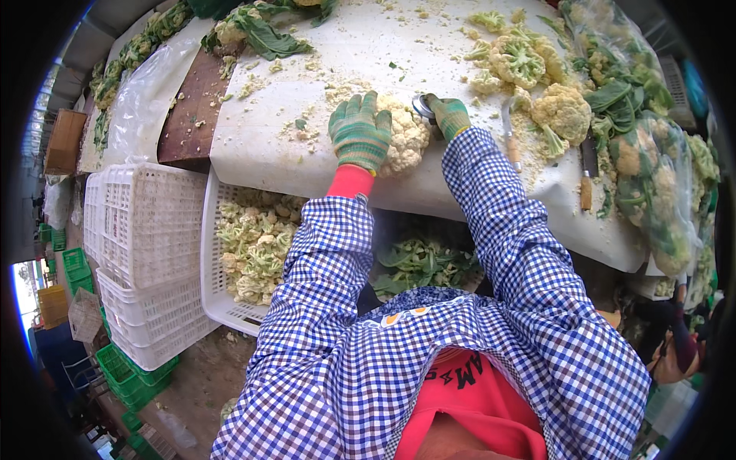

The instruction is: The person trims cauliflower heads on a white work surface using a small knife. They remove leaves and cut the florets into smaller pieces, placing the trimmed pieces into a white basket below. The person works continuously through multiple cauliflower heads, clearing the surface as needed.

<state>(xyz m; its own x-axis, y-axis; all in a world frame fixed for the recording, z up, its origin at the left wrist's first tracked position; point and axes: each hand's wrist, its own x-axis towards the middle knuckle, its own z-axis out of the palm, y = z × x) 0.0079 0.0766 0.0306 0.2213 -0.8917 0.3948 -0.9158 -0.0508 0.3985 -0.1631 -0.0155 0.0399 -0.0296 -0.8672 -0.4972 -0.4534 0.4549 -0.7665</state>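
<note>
My left hand (361,131), in a green striped knit glove, lies over the left side of a cauliflower head (407,138) on the white-covered table (270,144). My right hand (448,114), gloved alike, grips a small round metal tool (424,106) just right of that head; the tool's exact kind cannot be told. Further right lie a curved knife with a wooden handle (513,146), a cauliflower head (562,113), cut florets (517,60) and a dark-bladed knife with a wooden handle (586,192).
A white crate of florets (253,253) stands below the table's left part, beside stacked white crates (149,230). Leaves (428,261) lie below the table edge. Bagged cauliflowers (655,184) line the right; a leafy cauliflower (233,31) lies at the upper left. Part of another person (678,345) shows at far right.
</note>
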